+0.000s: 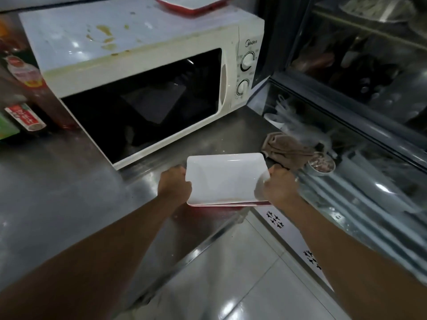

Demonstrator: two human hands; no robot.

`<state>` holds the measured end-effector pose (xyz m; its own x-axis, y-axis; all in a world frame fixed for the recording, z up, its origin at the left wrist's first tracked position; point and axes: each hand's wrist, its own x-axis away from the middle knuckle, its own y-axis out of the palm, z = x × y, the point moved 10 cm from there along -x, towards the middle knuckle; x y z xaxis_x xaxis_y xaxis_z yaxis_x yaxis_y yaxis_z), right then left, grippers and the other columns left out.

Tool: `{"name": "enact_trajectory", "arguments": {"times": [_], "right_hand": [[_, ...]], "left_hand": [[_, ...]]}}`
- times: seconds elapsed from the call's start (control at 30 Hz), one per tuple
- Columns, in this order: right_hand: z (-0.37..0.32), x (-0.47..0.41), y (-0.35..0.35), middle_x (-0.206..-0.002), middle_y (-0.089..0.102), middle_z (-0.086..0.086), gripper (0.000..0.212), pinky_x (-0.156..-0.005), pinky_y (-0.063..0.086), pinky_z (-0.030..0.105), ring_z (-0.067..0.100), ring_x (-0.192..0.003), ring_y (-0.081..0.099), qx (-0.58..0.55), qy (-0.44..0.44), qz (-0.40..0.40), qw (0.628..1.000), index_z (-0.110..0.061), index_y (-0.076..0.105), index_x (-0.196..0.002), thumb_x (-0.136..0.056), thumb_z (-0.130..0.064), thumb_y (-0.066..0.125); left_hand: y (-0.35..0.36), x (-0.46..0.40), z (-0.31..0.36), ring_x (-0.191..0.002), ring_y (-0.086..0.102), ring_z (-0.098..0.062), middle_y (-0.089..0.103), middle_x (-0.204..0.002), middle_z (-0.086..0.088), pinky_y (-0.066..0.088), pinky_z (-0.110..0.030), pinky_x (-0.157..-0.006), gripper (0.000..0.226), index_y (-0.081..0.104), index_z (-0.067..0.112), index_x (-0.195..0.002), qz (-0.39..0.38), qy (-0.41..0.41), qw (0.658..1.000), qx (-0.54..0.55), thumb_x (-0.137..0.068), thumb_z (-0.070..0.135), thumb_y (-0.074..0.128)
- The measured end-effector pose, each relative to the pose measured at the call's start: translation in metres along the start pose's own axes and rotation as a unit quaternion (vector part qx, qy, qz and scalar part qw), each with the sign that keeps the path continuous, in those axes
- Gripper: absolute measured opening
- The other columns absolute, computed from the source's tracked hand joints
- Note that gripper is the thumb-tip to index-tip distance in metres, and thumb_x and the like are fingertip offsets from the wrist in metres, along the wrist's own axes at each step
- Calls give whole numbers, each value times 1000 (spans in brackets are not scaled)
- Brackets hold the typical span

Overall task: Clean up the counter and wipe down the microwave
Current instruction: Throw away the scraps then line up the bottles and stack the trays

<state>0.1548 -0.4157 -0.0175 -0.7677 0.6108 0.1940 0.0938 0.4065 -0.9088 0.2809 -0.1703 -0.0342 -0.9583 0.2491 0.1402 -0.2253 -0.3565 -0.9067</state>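
Observation:
A white rectangular plate with a red underside (225,179) is held over the front edge of the steel counter (57,181). My left hand (175,183) grips its left edge and my right hand (280,188) grips its right edge. Behind it stands a white microwave (143,58) with its door shut and brown stains on its top. A second red and white plate (191,3) lies on the microwave's top at the back. A brown cloth (286,150) lies crumpled on the counter to the right of the held plate.
Sauce bottles (23,93) stand to the left of the microwave. A small metal cup (321,163) sits by the cloth. A glass display case (360,112) runs along the right. White floor tiles (242,273) lie below the counter edge.

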Motion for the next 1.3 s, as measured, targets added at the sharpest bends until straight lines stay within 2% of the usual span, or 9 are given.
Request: {"name": "enact_trajectory", "arguments": {"times": [0.33,0.5,0.6,0.73,0.87,0.97,1.03,1.17,1.3], "right_hand": [[3,-3,8,-131,44,24,45,-87,47,37,35,-111,56,33,-7,-15,999,4,38,-125,-85,-5,56],[5,-1,8,-133,44,22,55,-86,47,36,35,-111,57,32,-15,-49,998,3,34,-126,-81,-9,63],[0,-1,-4,-131,47,21,58,-85,46,37,35,-113,55,12,-25,-49,998,0,32,-129,-82,-14,63],[-17,-2,-40,-133,48,21,64,-92,43,35,34,-121,49,-27,-55,-22,998,-3,30,-137,-85,-20,62],[-45,-5,-75,-131,47,17,59,-86,42,31,31,-117,50,-39,-84,-12,996,-9,37,-131,-82,-25,66],[-64,-4,-108,-136,36,13,68,-99,42,38,31,-121,48,-31,-92,8,995,-15,33,-135,-80,-33,67],[-79,-4,-130,-135,38,14,68,-102,42,41,31,-122,46,-40,-103,24,994,-13,34,-136,-80,-32,68],[-108,-11,-168,-134,37,17,62,-100,38,34,30,-125,40,-41,-123,48,990,-6,37,-131,-82,-27,68],[-132,-21,-198,-136,36,18,62,-102,34,33,31,-127,37,-38,-130,67,989,-5,35,-134,-83,-24,66]], "left_hand": [[8,4,-5,-94,61,-25,68,-100,-6,37,-24,-70,21,64,12,-99,17,-43,998,47,-78,8,61],[4,8,2,-101,60,-26,67,-106,-8,41,-25,-74,29,63,11,-107,-13,-40,999,10,-78,10,62],[-5,13,10,-109,57,-27,61,-116,-10,46,-33,-87,40,54,10,-118,-36,-40,999,-5,-80,17,64],[-36,15,40,-112,55,-29,59,-120,-12,47,-38,-91,47,48,9,-122,-31,5,1000,-4,-81,23,66],[-80,10,70,-116,53,-28,58,-123,-11,44,-34,-96,52,45,11,-128,-18,42,999,24,-81,23,64],[-117,4,90,-108,57,-28,60,-115,-11,47,-33,-89,49,47,12,-125,-5,71,996,48,-80,21,63],[-138,-2,101,-109,56,-27,58,-118,-9,47,-32,-87,52,45,13,-128,-2,90,995,53,-82,26,64],[-180,-17,123,-114,53,-27,57,-123,-10,42,-29,-90,56,43,11,-132,17,129,989,73,-84,29,64],[-216,-33,137,-112,53,-27,57,-121,-9,46,-34,-93,53,42,13,-132,30,137,985,103,-85,28,63]]}}
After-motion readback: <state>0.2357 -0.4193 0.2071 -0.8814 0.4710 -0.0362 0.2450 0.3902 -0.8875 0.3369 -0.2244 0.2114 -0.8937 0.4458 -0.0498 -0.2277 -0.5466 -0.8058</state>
